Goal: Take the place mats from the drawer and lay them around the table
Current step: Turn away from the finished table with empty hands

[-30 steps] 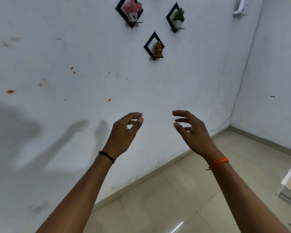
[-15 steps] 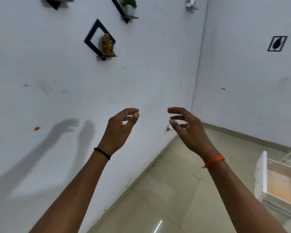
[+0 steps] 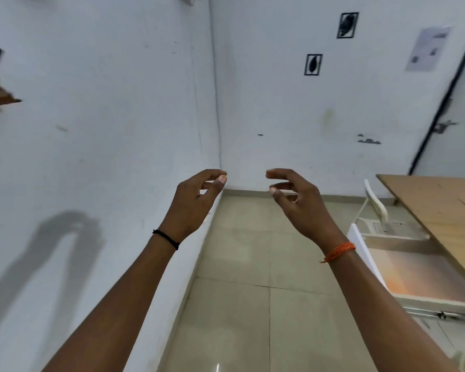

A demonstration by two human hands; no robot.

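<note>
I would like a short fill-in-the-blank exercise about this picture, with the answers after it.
1. Both hands, left hand and right hand, hold ____.
2. The band on the right wrist is ____.
3. The open drawer sits under the ____ table.
4. The band on the left wrist is ____.

Answers: nothing; orange; wooden; black

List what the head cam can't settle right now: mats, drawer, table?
- Place mats: none identifiable in the head view; the open drawer shows only a blurred, glary bottom.
- Drawer front and right side: cut off by the table and the frame edge.
- Table top: mostly out of frame on the right.
- Left hand and right hand: empty.
</note>
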